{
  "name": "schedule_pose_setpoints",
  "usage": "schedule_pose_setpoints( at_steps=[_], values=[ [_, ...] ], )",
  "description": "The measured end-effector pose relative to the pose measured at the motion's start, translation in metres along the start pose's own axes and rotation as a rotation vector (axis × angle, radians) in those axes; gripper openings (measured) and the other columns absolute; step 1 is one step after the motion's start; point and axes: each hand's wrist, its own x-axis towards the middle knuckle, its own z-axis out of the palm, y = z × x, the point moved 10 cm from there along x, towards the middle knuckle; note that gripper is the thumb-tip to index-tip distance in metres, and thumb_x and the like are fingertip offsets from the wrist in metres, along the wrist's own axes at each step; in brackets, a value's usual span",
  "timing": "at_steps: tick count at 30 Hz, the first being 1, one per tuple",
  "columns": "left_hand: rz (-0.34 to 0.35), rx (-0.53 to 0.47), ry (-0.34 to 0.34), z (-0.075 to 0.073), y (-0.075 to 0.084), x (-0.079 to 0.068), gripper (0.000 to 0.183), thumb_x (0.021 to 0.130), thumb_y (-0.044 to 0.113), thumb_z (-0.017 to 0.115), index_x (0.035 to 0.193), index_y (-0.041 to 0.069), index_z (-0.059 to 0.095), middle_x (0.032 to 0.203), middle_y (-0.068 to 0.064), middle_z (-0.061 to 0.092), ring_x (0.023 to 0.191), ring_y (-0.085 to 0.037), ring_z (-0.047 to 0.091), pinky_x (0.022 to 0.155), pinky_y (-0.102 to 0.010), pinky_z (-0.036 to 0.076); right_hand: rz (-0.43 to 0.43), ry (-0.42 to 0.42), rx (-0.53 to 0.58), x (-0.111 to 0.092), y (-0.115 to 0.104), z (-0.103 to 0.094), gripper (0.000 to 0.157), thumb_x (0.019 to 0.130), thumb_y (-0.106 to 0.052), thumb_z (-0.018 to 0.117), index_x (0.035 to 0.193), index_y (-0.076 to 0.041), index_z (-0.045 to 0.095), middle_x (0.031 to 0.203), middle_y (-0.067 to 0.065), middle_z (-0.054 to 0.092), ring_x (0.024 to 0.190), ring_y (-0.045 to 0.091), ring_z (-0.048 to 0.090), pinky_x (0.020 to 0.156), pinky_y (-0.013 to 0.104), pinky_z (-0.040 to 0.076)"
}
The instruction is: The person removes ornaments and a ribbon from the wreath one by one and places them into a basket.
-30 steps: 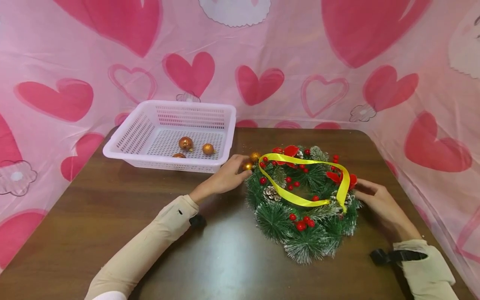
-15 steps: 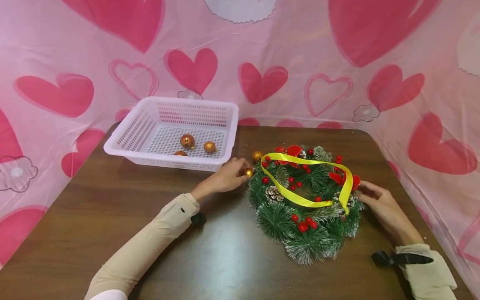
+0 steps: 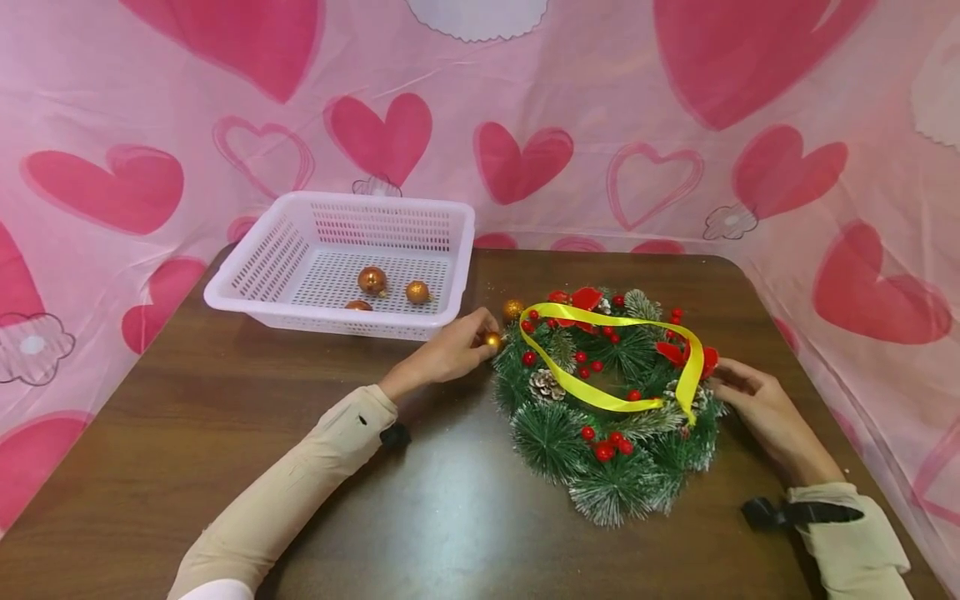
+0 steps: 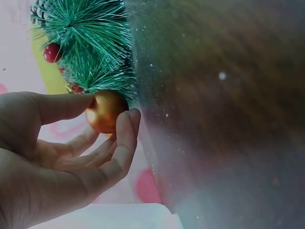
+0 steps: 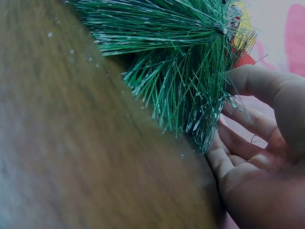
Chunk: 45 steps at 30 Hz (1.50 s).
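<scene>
My left hand [image 3: 452, 348] pinches a smooth gold ball ornament [image 4: 106, 111] between thumb and fingertips, beside the wreath's left edge. The green Christmas wreath [image 3: 551, 437] lies flat on the table, with red berries, pinecones, red flowers and frosted tips. A yellow ribbon [image 3: 600, 400] lies looped across its top. At the wreath's right side, my right hand [image 3: 768, 421] holds the outer edge, thumb above and fingers against the rim in the right wrist view. A glittery gold ball [image 3: 513, 310] sits at the wreath's upper left, just past my left fingers.
A white perforated plastic basket [image 3: 337, 319] stands at the back left with copper-coloured balls [image 3: 372, 281] inside; its front wall partly hides one. The brown wooden table [image 3: 420, 517] reaches a pink heart-patterned cloth [image 3: 600, 83] behind and at the sides.
The smooth gold ball has shifted slightly left and toward me with my left hand, away from the glittery one. My right hand stays at the wreath's edge. The head view has shifted slightly.
</scene>
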Motion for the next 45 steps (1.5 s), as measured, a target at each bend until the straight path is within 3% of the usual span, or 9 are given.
schedule_pose_setpoints(
  at_steps=[16, 33, 45],
  values=[
    [-0.007, 0.072, 0.006, -0.002, 0.011, -0.004, 0.030, 0.092, 0.010, 0.068, 0.119, 0.005, 0.054, 0.113, -0.013, 0.056, 0.106, -0.025, 0.051, 0.094, -0.041, 0.046, -0.026, -0.020, 0.050, -0.001, -0.002, 0.002, 0.038, 0.098, 0.007, 0.052, 0.118, -0.021, 0.067, 0.109, -0.011, 0.070, 0.099, 0.000, 0.065, 0.084, 0.011, 0.048],
    [0.083, 0.042, 0.027, -0.010, 0.029, -0.007, 0.028, 0.094, 0.008, 0.066, 0.121, 0.003, 0.057, 0.115, -0.013, 0.058, 0.102, -0.024, 0.052, 0.089, -0.038, 0.047, -0.032, -0.021, 0.059, -0.002, 0.000, 0.002, 0.043, 0.096, 0.011, 0.050, 0.117, -0.023, 0.067, 0.108, -0.011, 0.070, 0.098, 0.000, 0.064, 0.083, 0.011, 0.048],
    [0.127, 0.007, 0.045, -0.016, 0.038, -0.008, 0.028, 0.093, 0.007, 0.067, 0.119, 0.003, 0.058, 0.109, -0.012, 0.057, 0.099, -0.023, 0.055, 0.085, -0.034, 0.050, -0.041, -0.030, 0.054, -0.001, -0.003, 0.003, 0.039, 0.097, 0.009, 0.051, 0.118, -0.020, 0.067, 0.108, -0.009, 0.070, 0.098, 0.001, 0.065, 0.083, 0.011, 0.048]
  ],
)
